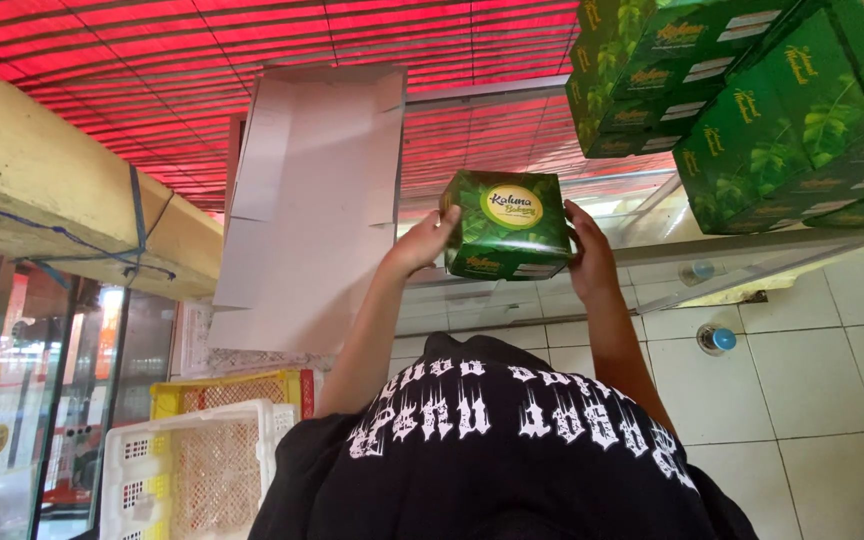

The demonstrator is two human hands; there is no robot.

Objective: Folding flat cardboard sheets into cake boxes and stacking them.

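Observation:
I hold a green cardboard box [507,225] with a leaf pattern and a round yellow label out in front of me, between both hands. My left hand [422,240] presses on its left side. My right hand [589,255] grips its right side, fingers along the edge. My black shirt with white lettering [492,450] fills the bottom of the view.
A stack of several matching green boxes [752,90] sits at the upper right. Flat pale cardboard sheets [307,200] stand behind my left arm. A white crate [187,470] and a yellow crate [232,390] are at the lower left, beside glass doors [12,400]. White tiles [812,380] lie to the right.

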